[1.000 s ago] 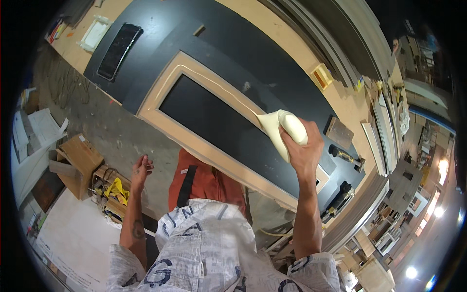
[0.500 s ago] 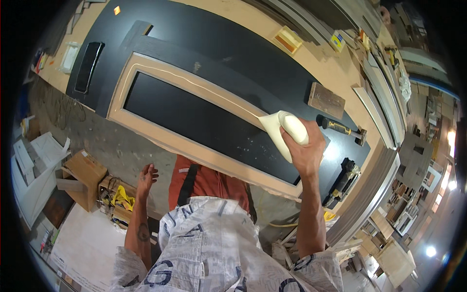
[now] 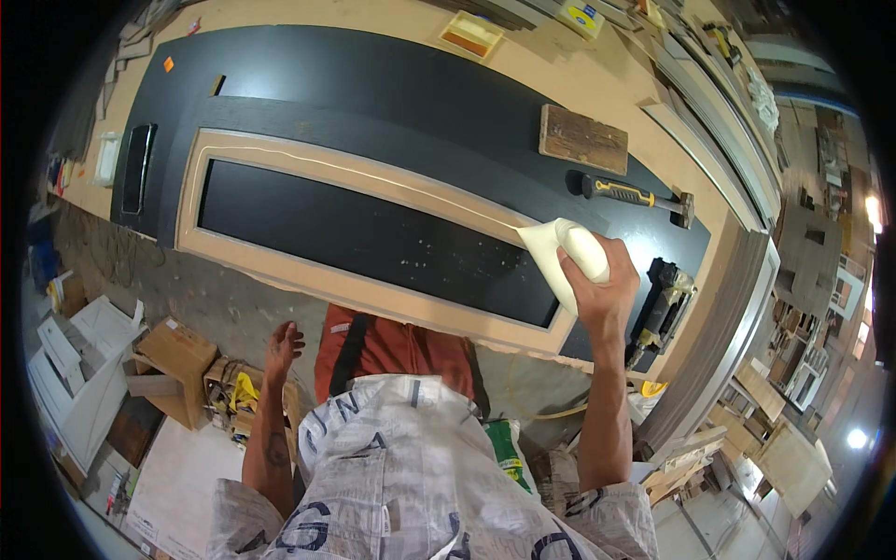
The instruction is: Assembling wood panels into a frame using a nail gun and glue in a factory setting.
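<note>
Left hand (image 3: 283,345) was hung free and empty below the bench | pale frame (image 3: 280,159) on black door panel (image 3: 373,84) carried a glue bead | right hand (image 3: 607,285) gripped cream glue bag (image 3: 560,257), nozzle at frame's right end; steady pressure was judged best.

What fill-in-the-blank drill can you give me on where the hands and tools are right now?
1. The right hand squeezes a cream glue bottle over the ____ door panel.
2. The left hand hangs free, holding ____.
3. The yellow-handled hammer lies beside a ____ block.
4. A thin bead of glue runs along the ____ wooden frame.

Missing words: black; nothing; wooden; light
</note>
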Demonstrator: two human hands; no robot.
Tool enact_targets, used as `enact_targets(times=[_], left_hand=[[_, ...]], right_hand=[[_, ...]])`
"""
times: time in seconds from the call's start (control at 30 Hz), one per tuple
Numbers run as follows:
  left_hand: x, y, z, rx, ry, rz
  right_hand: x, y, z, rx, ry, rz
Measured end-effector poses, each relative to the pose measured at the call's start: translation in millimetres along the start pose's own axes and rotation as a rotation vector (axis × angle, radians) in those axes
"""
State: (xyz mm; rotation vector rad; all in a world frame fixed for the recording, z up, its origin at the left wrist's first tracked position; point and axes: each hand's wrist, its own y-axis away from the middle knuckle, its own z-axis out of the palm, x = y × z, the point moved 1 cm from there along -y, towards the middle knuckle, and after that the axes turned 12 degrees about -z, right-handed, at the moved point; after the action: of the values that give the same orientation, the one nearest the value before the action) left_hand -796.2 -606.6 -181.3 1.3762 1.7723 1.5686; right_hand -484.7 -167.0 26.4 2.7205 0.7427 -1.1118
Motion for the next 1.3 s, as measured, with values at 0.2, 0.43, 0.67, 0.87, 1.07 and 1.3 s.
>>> enact_targets(times=[0.2,0.43,0.67,0.87,1.07,1.3], left_hand=[[-6.0,-1.2,3.2,-0.006,-0.047,-0.053],[-5.1,-7.7,1.6,0.020,-0.062,-0.023],[8.2,5.1,8.2,-0.025,-0.104,0.017],[1.4,5.3,3.5,-0.007,-0.113,0.019],[8.6,-10.1,-4.9,-0.034,-0.163,0.058],[29.7,-30.6,-18.9,-0.077,-0.234,0.117]], right_hand=[[25.3,14.5,-28.7,0.058,0.115,-0.023],[50.5,33.0,-55.5,0.085,0.226,-0.001],[70.8,50.9,-76.6,0.156,0.255,0.071],[68.5,68.0,-82.2,0.166,0.194,0.134],[56.0,103.0,-83.0,0.116,0.265,0.174],[39.1,147.9,-77.7,0.113,0.263,0.273]])
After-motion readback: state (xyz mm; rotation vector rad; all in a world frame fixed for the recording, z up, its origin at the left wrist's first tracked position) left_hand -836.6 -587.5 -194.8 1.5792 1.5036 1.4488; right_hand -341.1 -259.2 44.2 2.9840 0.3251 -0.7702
